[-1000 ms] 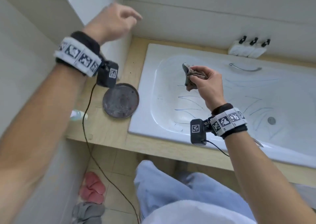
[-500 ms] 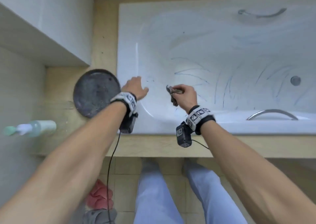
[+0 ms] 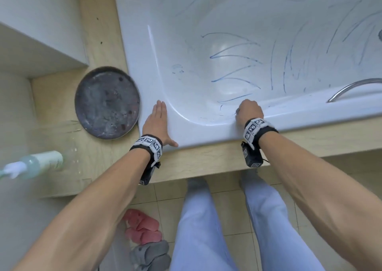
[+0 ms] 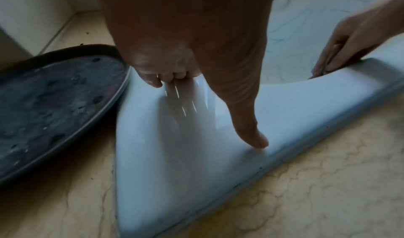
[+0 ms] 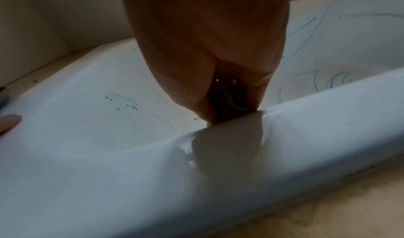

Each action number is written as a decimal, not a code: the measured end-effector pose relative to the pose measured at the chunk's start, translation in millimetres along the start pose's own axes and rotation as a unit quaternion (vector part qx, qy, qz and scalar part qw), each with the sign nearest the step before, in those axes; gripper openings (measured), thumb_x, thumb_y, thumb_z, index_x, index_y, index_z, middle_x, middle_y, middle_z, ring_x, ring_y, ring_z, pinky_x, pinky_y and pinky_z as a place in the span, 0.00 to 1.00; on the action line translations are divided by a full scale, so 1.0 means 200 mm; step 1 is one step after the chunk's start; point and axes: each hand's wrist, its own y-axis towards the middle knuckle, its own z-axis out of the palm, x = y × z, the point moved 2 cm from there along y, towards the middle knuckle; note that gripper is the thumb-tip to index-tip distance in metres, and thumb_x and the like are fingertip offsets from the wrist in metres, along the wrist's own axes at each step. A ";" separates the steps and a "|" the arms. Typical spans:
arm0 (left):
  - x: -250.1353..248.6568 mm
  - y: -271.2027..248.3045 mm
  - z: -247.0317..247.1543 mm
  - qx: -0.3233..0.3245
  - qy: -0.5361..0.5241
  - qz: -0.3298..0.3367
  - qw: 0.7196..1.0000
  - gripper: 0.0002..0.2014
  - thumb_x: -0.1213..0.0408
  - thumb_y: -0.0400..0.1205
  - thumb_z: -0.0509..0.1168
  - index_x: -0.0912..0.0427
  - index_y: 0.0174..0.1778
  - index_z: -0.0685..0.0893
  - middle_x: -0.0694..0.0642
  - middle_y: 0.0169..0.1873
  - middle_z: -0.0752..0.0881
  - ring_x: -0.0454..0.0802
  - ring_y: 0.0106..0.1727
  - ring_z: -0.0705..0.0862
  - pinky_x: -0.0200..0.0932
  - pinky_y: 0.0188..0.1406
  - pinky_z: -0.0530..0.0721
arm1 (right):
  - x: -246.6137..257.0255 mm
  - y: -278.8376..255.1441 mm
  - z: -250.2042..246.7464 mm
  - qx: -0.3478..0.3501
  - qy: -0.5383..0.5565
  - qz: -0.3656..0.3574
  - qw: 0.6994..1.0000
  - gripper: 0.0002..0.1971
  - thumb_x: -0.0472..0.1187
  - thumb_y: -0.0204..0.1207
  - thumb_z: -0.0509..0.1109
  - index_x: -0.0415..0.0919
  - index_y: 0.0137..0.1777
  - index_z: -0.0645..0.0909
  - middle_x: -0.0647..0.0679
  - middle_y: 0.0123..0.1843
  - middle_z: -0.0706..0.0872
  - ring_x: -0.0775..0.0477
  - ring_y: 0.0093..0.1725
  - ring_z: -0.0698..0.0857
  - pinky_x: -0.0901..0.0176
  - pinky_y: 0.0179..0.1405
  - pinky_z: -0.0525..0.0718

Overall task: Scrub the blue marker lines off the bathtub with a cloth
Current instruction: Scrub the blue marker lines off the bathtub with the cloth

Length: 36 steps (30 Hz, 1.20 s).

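At the bathtub's (image 3: 198, 130) near rim, the right hand (image 3: 249, 113) grips a cloth (image 4: 328, 65), the left hand (image 3: 157, 124) presses flat, and most blue marker lines (image 3: 233, 57) remain unscrubbed.

Arms: we see both bare from wrist to above the elbow, no sleeves in view.
Left hand (image 3: 156, 123): bare, no glove or ring that we can make out.
Right hand (image 3: 249, 112): bare as well.
Wristbands (image 3: 253, 128): we count one per wrist, black strap under white panels printed with black square tags (three or four panels showing on each).
Wrist cameras (image 3: 251, 156): small black boxes under each wrist, each with a white square tag; a thin black cable leaves the right one.
Trousers (image 3: 206, 233): pale blue, loose-legged.
Feet: we cannot tell what is worn.
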 end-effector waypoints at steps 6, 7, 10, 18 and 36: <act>0.12 0.03 -0.04 0.010 0.004 0.061 0.998 0.73 0.37 0.61 0.81 0.59 0.87 0.34 0.54 0.86 0.36 0.50 0.88 0.45 0.49 0.82 0.62 | 0.22 0.07 0.10 0.091 -0.054 -0.048 0.993 0.07 0.38 0.78 0.67 0.35 0.53 0.81 0.36 0.57 0.87 0.35 0.56 0.86 0.55 0.45 0.80; 0.14 0.03 -0.05 0.009 0.004 0.067 0.998 0.73 0.38 0.62 0.81 0.57 0.87 0.35 0.52 0.87 0.36 0.49 0.87 0.46 0.50 0.80 0.66 | 0.27 0.07 0.14 0.107 -0.047 -0.049 0.992 0.07 0.38 0.77 0.69 0.35 0.52 0.81 0.36 0.57 0.87 0.35 0.55 0.87 0.55 0.46 0.81; 0.17 0.03 -0.05 0.019 0.012 0.078 0.997 0.70 0.39 0.63 0.81 0.54 0.87 0.35 0.48 0.86 0.37 0.45 0.87 0.48 0.51 0.75 0.73 | 0.38 0.09 0.21 0.135 -0.010 -0.063 0.989 0.12 0.41 0.76 0.73 0.34 0.55 0.86 0.37 0.55 0.89 0.36 0.55 0.87 0.54 0.51 0.85; 0.18 0.05 -0.14 0.053 0.024 0.089 0.994 0.62 0.48 0.71 0.79 0.51 0.87 0.37 0.46 0.87 0.39 0.43 0.86 0.54 0.53 0.72 0.77 | 0.40 0.02 0.23 0.166 0.127 -0.071 0.975 0.09 0.35 0.68 0.68 0.37 0.32 0.88 0.43 0.36 0.90 0.54 0.35 0.78 0.67 0.33 0.77; 0.03 0.06 -0.27 0.112 0.114 0.041 0.986 0.46 0.71 0.77 0.63 0.61 0.87 0.42 0.55 0.87 0.45 0.58 0.78 0.72 0.52 0.64 0.80 | 0.53 -0.26 0.30 0.048 0.092 -0.234 0.967 0.10 0.32 0.72 0.58 0.48 0.35 0.70 0.46 0.41 0.80 0.40 0.39 0.78 0.58 0.36 0.72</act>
